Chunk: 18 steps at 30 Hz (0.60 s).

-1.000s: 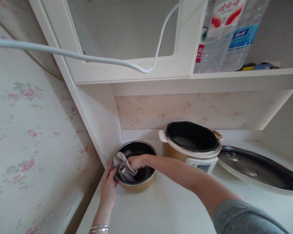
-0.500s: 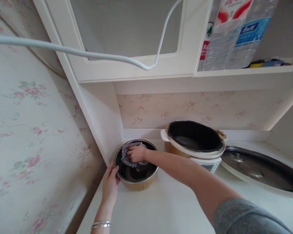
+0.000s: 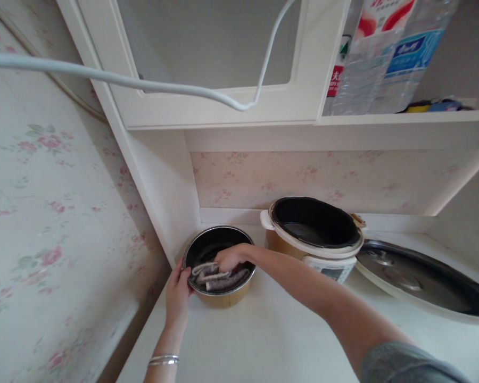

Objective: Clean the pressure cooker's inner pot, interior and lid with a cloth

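Observation:
A round inner pot (image 3: pixel 228 301), dark inside and gold outside, stands on the white counter at the left. Its left rim is gripped by my left hand (image 3: pixel 178 292), with the thumb over the edge and the fingers outside. My right hand (image 3: pixel 230 258) reaches down into the pot and presses a grey patterned cloth (image 3: pixel 223 281) against the inside near the front. The cloth is bunched and folded; some of my right fingers are hidden by it. To the right is a rice cooker body (image 3: pixel 287 247) with its top uncovered.
The cooker's lid (image 3: pixel 415 279) lies inner side up at the right. Above hang a white cabinet door (image 3: pixel 223 109) and a shelf with plastic bottles (image 3: pixel 383 69). A white cable (image 3: pixel 163 88) crosses in front. Flowered wall (image 3: pixel 43 213) borders the left.
My right hand has moved the cloth from the back left of the pot to its front. My left hand keeps its hold on the rim.

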Tool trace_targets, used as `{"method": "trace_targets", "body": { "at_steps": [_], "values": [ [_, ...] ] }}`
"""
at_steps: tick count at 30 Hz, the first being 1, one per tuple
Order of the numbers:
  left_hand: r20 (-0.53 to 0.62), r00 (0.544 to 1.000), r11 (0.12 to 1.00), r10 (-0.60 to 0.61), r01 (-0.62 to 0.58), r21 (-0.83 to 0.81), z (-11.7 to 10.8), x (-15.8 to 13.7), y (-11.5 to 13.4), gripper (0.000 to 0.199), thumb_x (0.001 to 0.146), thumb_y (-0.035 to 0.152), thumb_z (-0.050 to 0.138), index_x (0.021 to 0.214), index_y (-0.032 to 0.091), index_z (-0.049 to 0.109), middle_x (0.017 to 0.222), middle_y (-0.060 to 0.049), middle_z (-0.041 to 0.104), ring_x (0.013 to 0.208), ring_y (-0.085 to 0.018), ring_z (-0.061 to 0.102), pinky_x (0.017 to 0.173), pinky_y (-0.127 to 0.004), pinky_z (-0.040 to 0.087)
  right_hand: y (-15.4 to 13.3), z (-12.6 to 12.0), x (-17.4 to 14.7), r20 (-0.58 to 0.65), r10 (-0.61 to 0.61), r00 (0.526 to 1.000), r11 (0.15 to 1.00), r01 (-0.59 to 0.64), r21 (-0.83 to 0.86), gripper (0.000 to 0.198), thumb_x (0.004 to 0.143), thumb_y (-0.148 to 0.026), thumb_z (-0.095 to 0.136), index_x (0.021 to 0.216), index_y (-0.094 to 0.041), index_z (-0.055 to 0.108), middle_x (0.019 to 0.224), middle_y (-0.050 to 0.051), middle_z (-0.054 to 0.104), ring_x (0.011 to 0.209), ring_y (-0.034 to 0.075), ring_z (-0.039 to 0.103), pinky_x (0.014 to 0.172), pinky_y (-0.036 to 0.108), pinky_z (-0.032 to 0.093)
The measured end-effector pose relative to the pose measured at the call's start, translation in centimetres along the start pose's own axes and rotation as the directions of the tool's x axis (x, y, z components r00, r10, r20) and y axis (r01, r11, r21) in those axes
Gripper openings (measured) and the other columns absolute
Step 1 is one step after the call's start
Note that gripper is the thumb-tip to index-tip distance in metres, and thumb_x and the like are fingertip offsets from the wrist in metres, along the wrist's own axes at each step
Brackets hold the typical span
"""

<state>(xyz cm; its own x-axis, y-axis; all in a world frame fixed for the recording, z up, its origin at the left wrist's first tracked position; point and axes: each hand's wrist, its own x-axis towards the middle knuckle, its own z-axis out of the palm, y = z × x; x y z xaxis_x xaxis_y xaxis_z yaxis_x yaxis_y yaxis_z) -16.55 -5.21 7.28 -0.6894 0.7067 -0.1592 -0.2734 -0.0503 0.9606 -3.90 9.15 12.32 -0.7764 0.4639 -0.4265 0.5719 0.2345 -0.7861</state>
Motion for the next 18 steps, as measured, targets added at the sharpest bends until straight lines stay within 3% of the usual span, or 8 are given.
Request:
{"method": "trace_targets", "body": {
  "at_steps": [3, 7, 11, 13, 15, 16, 18],
  "values": [
    [0.008, 0.999, 0.997, 0.050, -0.051, 0.058, -0.1, 0.1, -0.2, 0.061, 0.073, 0.038, 0.065, 0.131, 0.023, 0.055, 0.096, -0.004, 0.065, 0.060, -0.009, 0.053, 0.049, -0.020, 0.042, -0.3, 0.3, -1.7, -0.054, -0.094, 0.994, 0.979, 0.102, 0.175, 0.019, 0.065, -0.009, 0.060, 0.082, -0.015, 0.069, 0.073, 0.000, 0.070, 0.065, 0.017, 0.066, 0.064, 0.028, 0.053],
    [0.008, 0.998, 0.996, 0.058, -0.058, 0.071, -0.3, 0.1, -0.3, 0.063, 0.073, 0.039, 0.065, 0.134, 0.023, 0.053, 0.091, -0.004, 0.065, 0.059, -0.009, 0.052, 0.049, -0.021, 0.042, -0.3, -0.4, -5.1, -0.258, -0.168, 0.951, 0.900, 0.255, 0.353, 0.029, 0.081, -0.029, 0.055, 0.106, -0.016, 0.063, 0.098, 0.005, 0.071, 0.082, 0.016, 0.067, 0.075, 0.028, 0.054],
    [0.020, 0.998, 0.995, 0.056, -0.057, 0.081, -0.2, -0.2, 0.1, 0.063, 0.074, 0.039, 0.065, 0.134, 0.023, 0.053, 0.087, -0.003, 0.063, 0.057, -0.009, 0.051, 0.051, -0.021, 0.043, 0.2, -1.2, -10.7, -0.535, -0.132, 0.834, 0.688, 0.466, 0.557, 0.043, 0.079, -0.043, 0.064, 0.112, -0.016, 0.060, 0.108, 0.008, 0.069, 0.096, 0.021, 0.066, 0.084, 0.033, 0.053],
    [0.015, 0.998, 0.993, 0.060, -0.062, 0.098, -0.1, -0.4, 0.3, 0.062, 0.075, 0.038, 0.065, 0.134, 0.023, 0.053, 0.087, -0.002, 0.063, 0.057, -0.008, 0.050, 0.052, -0.021, 0.044, 0.8, -1.4, -13.7, -0.646, -0.084, 0.759, 0.578, 0.565, 0.589, 0.048, 0.073, -0.046, 0.070, 0.110, -0.016, 0.062, 0.105, 0.009, 0.070, 0.098, 0.024, 0.066, 0.086, 0.036, 0.052],
    [0.012, 0.996, 0.986, 0.083, -0.084, 0.142, 0.1, -0.7, 0.5, 0.060, 0.076, 0.038, 0.064, 0.133, 0.023, 0.053, 0.086, -0.002, 0.063, 0.057, -0.009, 0.051, 0.052, -0.021, 0.044, 1.9, -1.2, -16.5, -0.754, -0.035, 0.656, 0.564, 0.636, 0.527, 0.050, 0.072, -0.048, 0.071, 0.109, -0.015, 0.063, 0.105, 0.010, 0.071, 0.100, 0.025, 0.065, 0.088, 0.039, 0.052],
    [0.018, 0.994, 0.978, 0.104, -0.106, 0.177, 0.1, -0.9, 0.6, 0.059, 0.077, 0.040, 0.063, 0.133, 0.022, 0.054, 0.082, -0.002, 0.063, 0.055, -0.009, 0.050, 0.050, -0.022, 0.043, 2.5, -1.0, -17.8, -0.822, 0.000, 0.569, 0.581, 0.669, 0.463, 0.051, 0.072, -0.048, 0.071, 0.110, -0.015, 0.063, 0.106, 0.011, 0.070, 0.103, 0.026, 0.064, 0.089, 0.040, 0.051],
    [0.004, 0.986, 0.968, 0.165, -0.163, 0.193, 0.1, -1.1, 0.5, 0.058, 0.078, 0.043, 0.063, 0.130, 0.019, 0.057, 0.073, -0.002, 0.060, 0.050, -0.010, 0.047, 0.045, -0.023, 0.040, 4.1, -0.2, -19.9, -0.943, 0.064, 0.328, 0.681, 0.676, 0.281, 0.054, 0.075, -0.049, 0.067, 0.116, -0.013, 0.061, 0.110, 0.012, 0.069, 0.109, 0.027, 0.062, 0.091, 0.041, 0.050]
  ]
}}
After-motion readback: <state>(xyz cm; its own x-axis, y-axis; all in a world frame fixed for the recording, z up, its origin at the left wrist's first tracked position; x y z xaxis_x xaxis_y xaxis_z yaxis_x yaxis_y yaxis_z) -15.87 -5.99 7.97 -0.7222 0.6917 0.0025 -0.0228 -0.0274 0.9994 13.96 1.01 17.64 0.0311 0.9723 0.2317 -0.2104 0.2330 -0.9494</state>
